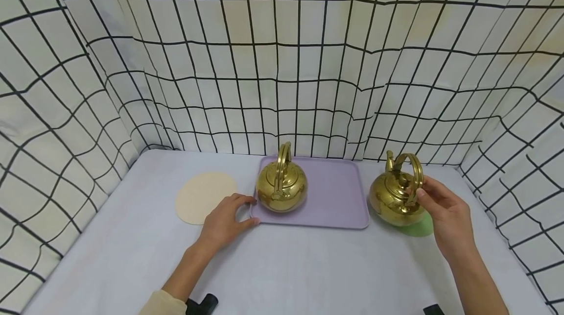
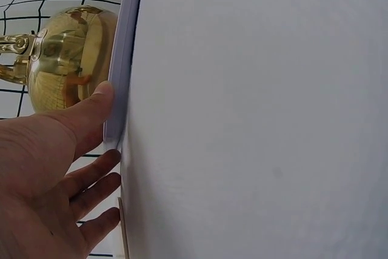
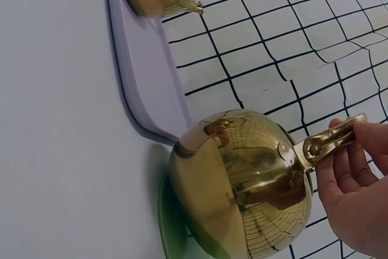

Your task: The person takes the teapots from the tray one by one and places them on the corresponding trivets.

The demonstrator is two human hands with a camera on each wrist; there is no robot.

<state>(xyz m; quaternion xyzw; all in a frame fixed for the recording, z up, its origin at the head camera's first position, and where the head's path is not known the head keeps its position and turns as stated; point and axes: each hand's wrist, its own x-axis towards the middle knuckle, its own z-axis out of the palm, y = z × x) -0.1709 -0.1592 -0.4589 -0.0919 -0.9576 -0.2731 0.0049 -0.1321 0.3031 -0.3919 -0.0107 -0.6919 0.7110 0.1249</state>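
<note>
My right hand grips the arched handle of a shiny brass teapot at the right, its spout pointing to the back. This teapot overlaps a round green mat, and in the right wrist view its base is close over the green mat. A second brass teapot stands on the left part of a lilac tray. At the tray's front left corner is my left hand, thumb and fingers spread. The left wrist view has its thumb against the tray rim.
Left of the tray lies a round cream mat on the white tabletop. A white cloth with a black grid rises behind the table and along both sides.
</note>
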